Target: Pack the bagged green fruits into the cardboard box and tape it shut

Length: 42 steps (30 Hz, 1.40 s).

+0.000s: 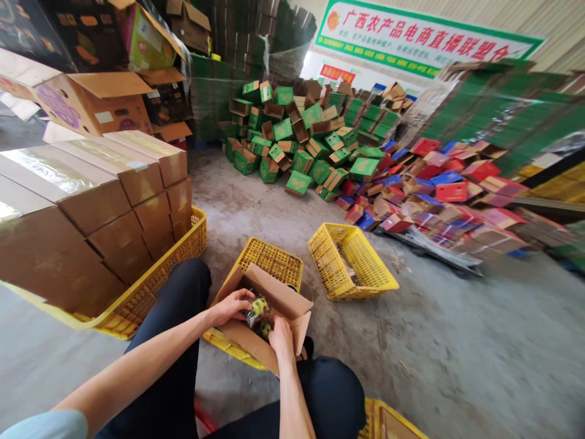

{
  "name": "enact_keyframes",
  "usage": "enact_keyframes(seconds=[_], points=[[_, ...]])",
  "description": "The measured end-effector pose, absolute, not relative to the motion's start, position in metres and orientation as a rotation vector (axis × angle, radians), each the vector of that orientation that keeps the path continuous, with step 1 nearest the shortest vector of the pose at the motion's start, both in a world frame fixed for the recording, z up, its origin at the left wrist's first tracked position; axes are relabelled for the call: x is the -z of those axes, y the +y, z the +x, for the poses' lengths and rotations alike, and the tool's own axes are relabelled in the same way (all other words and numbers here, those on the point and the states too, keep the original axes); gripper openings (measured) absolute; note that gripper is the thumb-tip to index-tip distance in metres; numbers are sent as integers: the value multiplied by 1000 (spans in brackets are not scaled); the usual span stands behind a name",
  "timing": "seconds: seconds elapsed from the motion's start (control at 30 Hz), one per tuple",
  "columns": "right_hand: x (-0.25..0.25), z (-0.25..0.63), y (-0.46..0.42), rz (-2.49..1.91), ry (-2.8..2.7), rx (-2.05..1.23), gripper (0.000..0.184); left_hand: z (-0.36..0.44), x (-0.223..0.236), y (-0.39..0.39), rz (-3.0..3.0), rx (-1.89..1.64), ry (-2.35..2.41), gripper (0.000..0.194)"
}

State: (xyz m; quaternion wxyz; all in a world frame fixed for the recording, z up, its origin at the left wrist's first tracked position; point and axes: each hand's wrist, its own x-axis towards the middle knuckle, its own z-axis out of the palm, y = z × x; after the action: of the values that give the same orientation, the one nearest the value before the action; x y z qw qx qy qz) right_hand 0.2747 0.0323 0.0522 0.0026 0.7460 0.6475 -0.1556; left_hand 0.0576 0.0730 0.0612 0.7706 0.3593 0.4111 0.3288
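An open cardboard box (287, 292) sits between my knees on an upturned yellow crate (278, 262), its flaps spread. My left hand (232, 306) reaches over the box's left side, fingers curled onto a yellow-green fruit in clear plastic wrap (259, 308). Inside the right part of the box, my right hand (281, 335) has its fingers bent down beside a second wrapped green piece (265, 330). The right fingertips are partly hidden, so what they grip is unclear. The box's bottom cannot be seen.
On my left, taped cartons (86, 183) fill a long yellow crate (196, 238). Another yellow crate (326, 262) stands ahead to the right on the concrete floor. Heaps of green boxes (297, 182) and red-and-blue boxes (450, 192) lie beyond. A crate corner (379, 417) shows by my right knee.
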Motion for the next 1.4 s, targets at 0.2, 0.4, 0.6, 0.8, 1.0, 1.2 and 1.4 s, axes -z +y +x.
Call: enact_keyframes(seconds=[0.2, 0.4, 0.6, 0.8, 1.0, 1.2, 1.4], points=[[-78, 292, 25, 2525, 2200, 185, 35, 59, -57, 74, 761, -711, 895, 49], [-88, 309, 24, 2796, 2766, 258, 17, 60, -61, 74, 799, -566, 703, 50], [-102, 297, 28, 2798, 2891, 802, 21, 64, -70, 71, 765, -490, 614, 74], [-105, 277, 22, 2489, 2944, 1318, 20, 65, -66, 73, 685, -713, 605, 86], [-97, 270, 22, 2583, 2677, 1717, 37, 67, -64, 73, 736, -770, 649, 51], [-83, 269, 27, 2634, 1934, 2360, 74, 69, -66, 73, 747, -845, 691, 50], [-85, 271, 26, 2676, 1861, 2471, 64, 71, -67, 72, 789, -813, 703, 59]])
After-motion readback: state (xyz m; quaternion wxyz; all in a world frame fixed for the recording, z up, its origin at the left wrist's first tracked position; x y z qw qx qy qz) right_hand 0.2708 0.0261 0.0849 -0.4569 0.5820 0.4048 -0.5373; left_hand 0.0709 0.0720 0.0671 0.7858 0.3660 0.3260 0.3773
